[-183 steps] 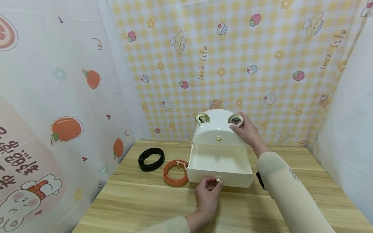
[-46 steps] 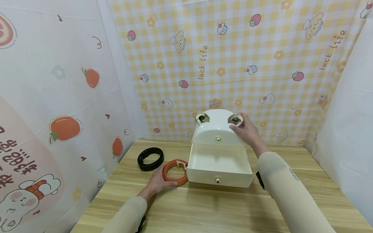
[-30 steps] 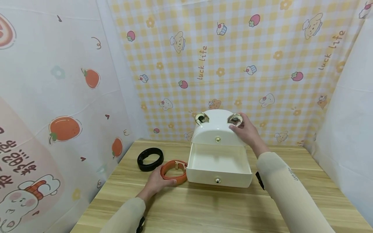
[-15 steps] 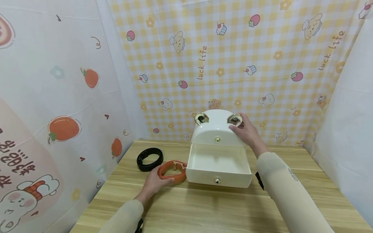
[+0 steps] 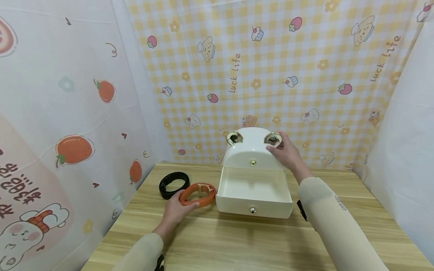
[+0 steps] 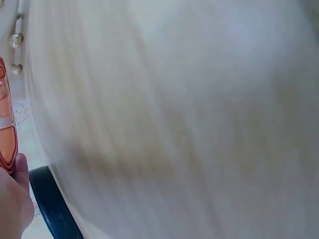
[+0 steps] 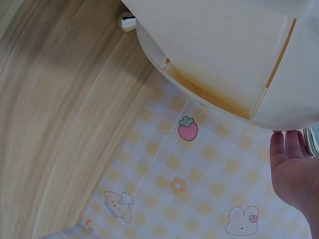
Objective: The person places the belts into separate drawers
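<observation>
My left hand (image 5: pixel 176 209) pinches a coiled orange belt (image 5: pixel 204 201) with a gold buckle, thumb on its near side. The coil is tilted, just left of a white drawer box (image 5: pixel 252 152). In the left wrist view the belt (image 6: pixel 7 142) and part of the hand (image 6: pixel 14 204) show at the left edge. My right hand (image 5: pixel 287 152) grips the box's upper right corner by a gold round fitting (image 5: pixel 273 139), thumb in front. The right wrist view shows the hand's fingertips (image 7: pixel 278 142) against the box's side. The lower drawer (image 5: pixel 237 206) is pulled out, with nothing in it.
A coiled black belt (image 5: pixel 174 185) lies on the wooden table (image 5: pixel 217 244) behind the left hand. The upper drawer, with a gold knob (image 5: pixel 252 162), is closed. Patterned cloths (image 5: pixel 190 143) hang behind and at the left; a white one (image 5: pixel 400 150) is at the right.
The left hand has gone from the lower drawer's knob to the orange belt, taken hold of it, tipped it and moved it slightly left and up. The right hand has stayed on the box.
</observation>
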{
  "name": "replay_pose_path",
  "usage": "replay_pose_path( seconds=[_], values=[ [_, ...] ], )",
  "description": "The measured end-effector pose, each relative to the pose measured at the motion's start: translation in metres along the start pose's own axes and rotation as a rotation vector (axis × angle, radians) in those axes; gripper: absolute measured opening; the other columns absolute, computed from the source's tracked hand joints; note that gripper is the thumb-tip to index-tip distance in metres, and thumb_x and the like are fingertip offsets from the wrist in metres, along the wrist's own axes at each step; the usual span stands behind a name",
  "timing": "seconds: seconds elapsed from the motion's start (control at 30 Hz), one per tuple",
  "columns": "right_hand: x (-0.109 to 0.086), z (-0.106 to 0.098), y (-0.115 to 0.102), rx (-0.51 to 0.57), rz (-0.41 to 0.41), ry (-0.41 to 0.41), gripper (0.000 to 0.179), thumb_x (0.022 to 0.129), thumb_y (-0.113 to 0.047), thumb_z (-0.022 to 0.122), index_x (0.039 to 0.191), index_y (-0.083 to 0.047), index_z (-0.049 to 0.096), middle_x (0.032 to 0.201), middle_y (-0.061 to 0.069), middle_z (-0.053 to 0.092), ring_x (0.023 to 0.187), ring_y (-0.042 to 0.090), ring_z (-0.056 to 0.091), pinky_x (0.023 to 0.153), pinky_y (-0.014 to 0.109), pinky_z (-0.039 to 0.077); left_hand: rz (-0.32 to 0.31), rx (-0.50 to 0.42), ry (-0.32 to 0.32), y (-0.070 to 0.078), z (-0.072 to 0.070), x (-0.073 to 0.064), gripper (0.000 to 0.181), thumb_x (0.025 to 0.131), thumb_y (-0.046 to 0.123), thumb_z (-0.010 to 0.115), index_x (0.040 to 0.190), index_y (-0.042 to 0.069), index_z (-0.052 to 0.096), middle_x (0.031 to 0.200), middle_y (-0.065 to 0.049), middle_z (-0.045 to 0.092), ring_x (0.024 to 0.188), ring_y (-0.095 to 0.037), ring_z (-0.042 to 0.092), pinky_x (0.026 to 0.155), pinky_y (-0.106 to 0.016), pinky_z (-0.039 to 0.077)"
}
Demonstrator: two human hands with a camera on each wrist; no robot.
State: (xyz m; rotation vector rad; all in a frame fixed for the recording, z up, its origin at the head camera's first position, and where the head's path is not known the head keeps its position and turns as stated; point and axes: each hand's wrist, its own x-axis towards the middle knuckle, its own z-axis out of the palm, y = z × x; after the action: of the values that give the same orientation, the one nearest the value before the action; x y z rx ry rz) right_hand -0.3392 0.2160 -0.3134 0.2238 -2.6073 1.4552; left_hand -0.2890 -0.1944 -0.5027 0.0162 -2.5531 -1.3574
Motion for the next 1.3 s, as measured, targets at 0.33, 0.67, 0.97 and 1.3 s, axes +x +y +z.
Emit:
replay_pose_path(
  seconds=[0.33, 0.67, 0.97, 1.3],
  values=[
    [0.000, 0.000, -0.002, -0.003, -0.003, -0.010, 0.069, 0.099, -0.033, 0.062, 0.155, -0.017, 0.024, 0.147, 0.022, 0.046, 0.134, 0.038, 0.044, 0.110, 0.058, 0.031, -0.007, -0.025, 0.024, 0.002, -0.022, 0.002, 0.085, 0.069, 0.050, 0.088, 0.135, 0.009, 0.056, 0.120, -0.013, 0.065, 0.104, -0.026, 0.062, 0.089, -0.045, 0.049],
    [-0.001, 0.001, -0.004, 0.003, -0.004, -0.007, 0.069, 0.099, -0.033, 0.063, 0.154, -0.016, 0.025, 0.146, 0.021, 0.046, 0.134, 0.039, 0.044, 0.110, 0.058, 0.031, -0.004, -0.034, 0.095, 0.030, -0.050, 0.009, 0.084, 0.073, 0.048, 0.086, 0.140, 0.010, 0.052, 0.116, -0.016, 0.066, 0.103, -0.028, 0.062, 0.091, -0.044, 0.048],
    [0.001, 0.000, -0.002, -0.007, -0.003, -0.003, 0.070, 0.098, -0.035, 0.063, 0.154, -0.017, 0.024, 0.146, 0.021, 0.047, 0.133, 0.038, 0.045, 0.109, 0.057, 0.033, 0.026, -0.053, 0.071, 0.062, -0.069, 0.011, 0.083, 0.076, 0.046, 0.084, 0.141, 0.007, 0.050, 0.119, -0.017, 0.065, 0.108, -0.031, 0.060, 0.093, -0.046, 0.047],
    [-0.001, -0.001, -0.001, -0.009, 0.007, 0.001, 0.072, 0.098, -0.034, 0.063, 0.155, -0.017, 0.023, 0.146, 0.021, 0.046, 0.134, 0.038, 0.045, 0.110, 0.057, 0.031, 0.094, -0.106, 0.042, 0.091, -0.067, 0.011, 0.071, 0.074, 0.041, 0.088, 0.133, 0.015, 0.059, 0.108, -0.010, 0.069, 0.098, -0.024, 0.062, 0.086, -0.040, 0.049]
  ],
)
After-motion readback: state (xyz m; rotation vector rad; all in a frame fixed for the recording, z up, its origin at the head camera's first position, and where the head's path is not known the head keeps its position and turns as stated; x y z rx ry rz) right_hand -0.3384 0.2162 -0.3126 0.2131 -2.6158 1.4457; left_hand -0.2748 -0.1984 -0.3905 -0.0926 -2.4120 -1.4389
